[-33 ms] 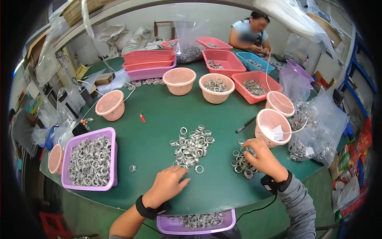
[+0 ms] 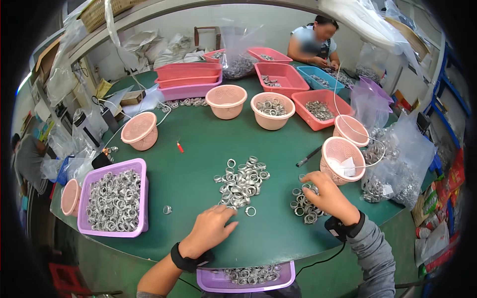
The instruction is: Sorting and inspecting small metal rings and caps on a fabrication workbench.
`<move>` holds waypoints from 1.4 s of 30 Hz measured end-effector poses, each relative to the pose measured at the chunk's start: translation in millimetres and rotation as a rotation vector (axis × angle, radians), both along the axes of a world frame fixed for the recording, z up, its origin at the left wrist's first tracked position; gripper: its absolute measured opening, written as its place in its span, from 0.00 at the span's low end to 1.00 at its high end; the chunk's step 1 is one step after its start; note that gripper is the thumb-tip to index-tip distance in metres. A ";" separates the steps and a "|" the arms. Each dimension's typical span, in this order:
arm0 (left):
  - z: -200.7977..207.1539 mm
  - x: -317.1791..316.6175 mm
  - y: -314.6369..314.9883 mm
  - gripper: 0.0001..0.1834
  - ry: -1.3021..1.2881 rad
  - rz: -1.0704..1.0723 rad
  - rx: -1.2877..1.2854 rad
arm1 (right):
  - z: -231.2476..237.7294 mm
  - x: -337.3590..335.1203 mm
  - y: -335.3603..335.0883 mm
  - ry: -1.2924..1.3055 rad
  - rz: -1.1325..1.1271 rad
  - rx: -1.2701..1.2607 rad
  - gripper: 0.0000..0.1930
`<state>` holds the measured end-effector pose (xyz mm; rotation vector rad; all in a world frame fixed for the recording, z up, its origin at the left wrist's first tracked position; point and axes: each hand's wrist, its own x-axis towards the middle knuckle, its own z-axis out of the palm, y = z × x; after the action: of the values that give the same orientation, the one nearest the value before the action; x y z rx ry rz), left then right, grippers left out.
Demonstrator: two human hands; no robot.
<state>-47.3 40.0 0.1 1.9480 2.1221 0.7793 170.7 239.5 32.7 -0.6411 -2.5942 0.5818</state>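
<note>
In the middle of the green table [image 2: 198,149] lies a loose pile of silver metal rings [image 2: 243,181]. My left hand [image 2: 211,228] is at its near edge, fingertips against the rings and thumb apart; nothing shows in its grasp. One ring [image 2: 250,211] lies just right of those fingers. My right hand [image 2: 328,196] reaches over a smaller heap of rings [image 2: 300,206] on the right, its bent fingers and thumb apart, partly covering the heap. A purple basket full of rings [image 2: 144,198] stands at the left.
Another purple basket with rings [image 2: 203,283] sits below the table's near edge. Pink round baskets [image 2: 226,102] stand around the far side and right. A black pen [image 2: 309,156], a small red-tipped item [image 2: 180,147] and bagged rings [image 2: 397,169] lie about. A person [image 2: 315,44] works at the back.
The whole view has shifted very slightly. Both hands and the ring piles stay in the same places.
</note>
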 end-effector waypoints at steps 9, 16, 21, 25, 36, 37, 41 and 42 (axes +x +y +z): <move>-14.4 15.6 20.7 0.18 0.244 -0.189 0.040 | -29.6 -119.3 10.0 -0.457 0.034 -0.031 0.15; -24.8 11.4 26.2 0.07 0.310 -0.238 -0.028 | -30.4 -110.0 1.0 -0.538 0.063 0.184 0.09; -14.0 9.3 11.7 0.06 0.287 -0.305 -0.027 | -20.8 -94.3 -8.5 -0.423 0.074 0.132 0.13; -4.7 13.4 0.4 0.05 0.027 -0.234 -0.006 | -2.4 -66.1 -16.6 -0.162 0.086 -0.157 0.17; 27.2 37.1 -37.9 0.12 -1.223 0.025 -0.025 | 4.1 25.2 -96.8 0.222 -0.021 -1.392 0.17; 26.0 40.1 -38.6 0.15 -1.239 0.009 -0.053 | 1.6 26.7 -103.7 0.220 -0.020 -1.397 0.17; 14.0 55.7 -43.5 0.19 -1.323 -0.045 0.023 | -10.6 34.2 -125.7 0.613 -0.113 -1.763 0.14; 8.7 59.2 -42.0 0.18 -1.284 -0.052 0.031 | -13.1 37.1 -132.2 0.677 -0.133 -1.770 0.16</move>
<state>12.0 -2.0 8.8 0.9338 1.2202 1.4763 207.8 107.3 19.6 -0.7702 -0.8580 2.4285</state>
